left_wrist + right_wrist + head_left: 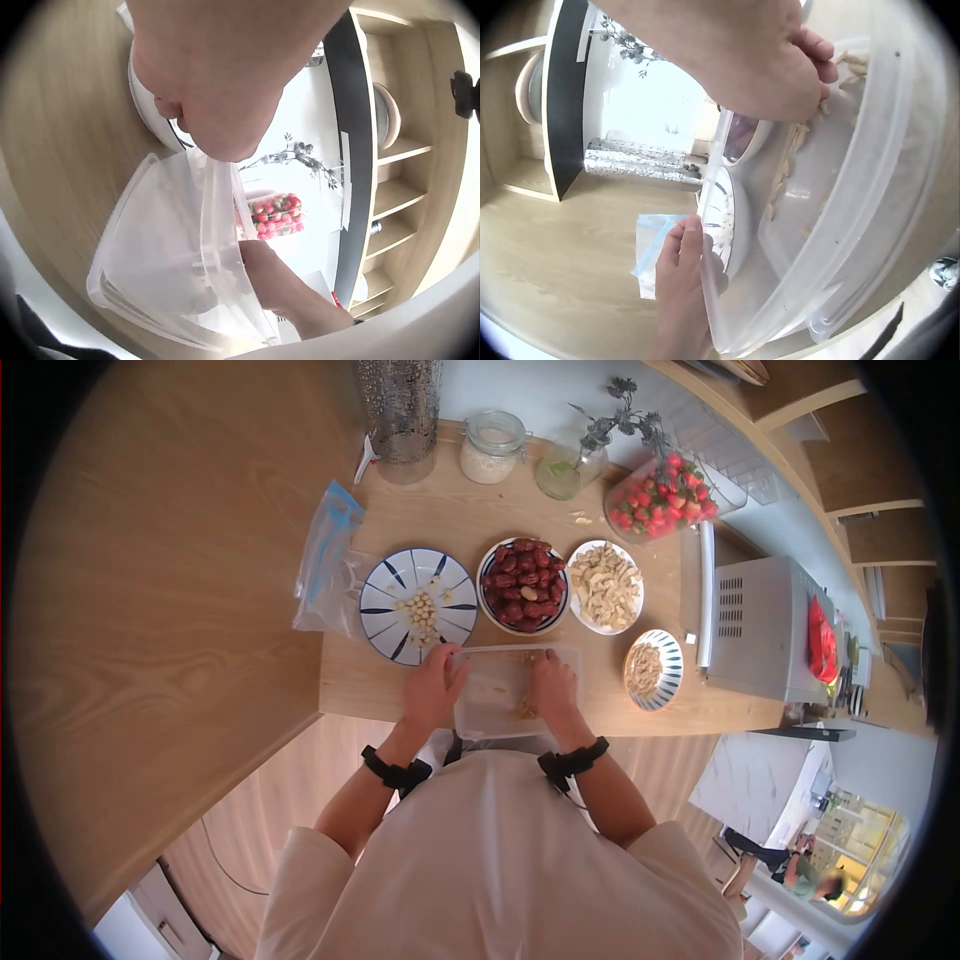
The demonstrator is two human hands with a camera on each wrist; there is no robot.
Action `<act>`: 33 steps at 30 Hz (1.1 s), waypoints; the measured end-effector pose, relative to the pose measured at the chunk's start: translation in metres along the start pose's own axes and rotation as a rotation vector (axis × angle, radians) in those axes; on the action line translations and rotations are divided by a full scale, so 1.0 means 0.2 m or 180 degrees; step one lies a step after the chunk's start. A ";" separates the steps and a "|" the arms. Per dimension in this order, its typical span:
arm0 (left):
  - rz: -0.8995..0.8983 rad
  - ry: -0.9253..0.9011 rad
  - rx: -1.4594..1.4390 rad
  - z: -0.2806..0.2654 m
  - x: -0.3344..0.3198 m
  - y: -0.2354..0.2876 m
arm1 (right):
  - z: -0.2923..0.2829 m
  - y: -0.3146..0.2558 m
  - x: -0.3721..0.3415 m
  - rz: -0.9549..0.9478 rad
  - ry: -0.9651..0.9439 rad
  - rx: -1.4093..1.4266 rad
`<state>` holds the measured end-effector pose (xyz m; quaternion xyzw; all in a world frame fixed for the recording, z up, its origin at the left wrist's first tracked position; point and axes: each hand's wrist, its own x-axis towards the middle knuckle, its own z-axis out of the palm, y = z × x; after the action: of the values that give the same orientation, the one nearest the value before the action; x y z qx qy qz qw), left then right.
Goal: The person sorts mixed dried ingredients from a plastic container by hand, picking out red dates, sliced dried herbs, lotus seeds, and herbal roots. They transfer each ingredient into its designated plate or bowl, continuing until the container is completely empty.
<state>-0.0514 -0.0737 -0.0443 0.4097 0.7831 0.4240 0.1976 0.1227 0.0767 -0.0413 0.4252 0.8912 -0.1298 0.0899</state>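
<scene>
My left hand [433, 685] grips the left rim of a clear plastic container [480, 705], with the thumb along the edge in the right wrist view. Inside the container, toward its right side, my right hand [555, 685] reaches down with bent fingers among pale dried pieces [799, 139]. These pieces lie in a line along the container's bottom, with more beside the fingertips. I cannot tell whether the right fingers pinch any. Just beyond the container stand a striped plate [378, 605] with small round cream-coloured pieces and a bowl of red dates [522, 585].
A white plate of pale slices [605, 585] and a striped bowl [670, 670] of pale pieces stand to the right. A zip bag [325, 570] lies left. Behind are a glass jar [492, 450], a vase [560, 475] and a strawberry container [660, 505]. A grey appliance [745, 620] stands right.
</scene>
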 end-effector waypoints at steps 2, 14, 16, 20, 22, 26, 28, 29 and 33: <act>-0.0052 -0.0048 -0.0068 0.00 0.00 -0.01 | 0.01 -0.01 0.01 -0.0041 0.0068 0.0055; -0.0072 -0.0243 -0.0219 -0.06 -0.03 -0.06 | -0.04 -0.19 0.03 0.0113 -0.0319 -0.0212; -0.0068 -0.0298 -0.0154 -0.08 -0.05 -0.09 | -0.05 -0.22 0.02 0.0070 -0.0283 -0.0235; 0.0017 -0.0385 -0.0202 -0.12 -0.09 -0.12 | -0.08 -0.27 0.01 0.0038 -0.0326 -0.0215; 0.0048 -0.0445 -0.0266 -0.14 -0.10 -0.13 | -0.10 -0.29 0.00 -0.0108 -0.0500 -0.0139; -0.0156 -0.0721 -0.0417 -0.17 -0.09 -0.13 | 0.07 -0.23 0.00 -0.0366 -0.0136 0.0116; -0.0172 -0.0781 -0.0414 -0.18 -0.07 -0.13 | 0.08 -0.24 0.02 -0.0354 -0.0245 -0.0063; -0.0202 -0.0708 -0.0479 -0.19 -0.06 -0.13 | 0.06 -0.25 0.02 -0.0350 -0.0243 -0.0056; -0.0437 -0.0687 -0.0791 -0.24 0.04 -0.11 | -0.06 -0.25 0.04 -0.0552 -0.0625 0.0462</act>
<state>-0.0985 -0.0981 -0.0356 0.3708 0.7250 0.4567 0.3582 0.0779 0.0574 -0.0239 0.3373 0.8998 -0.2422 0.1342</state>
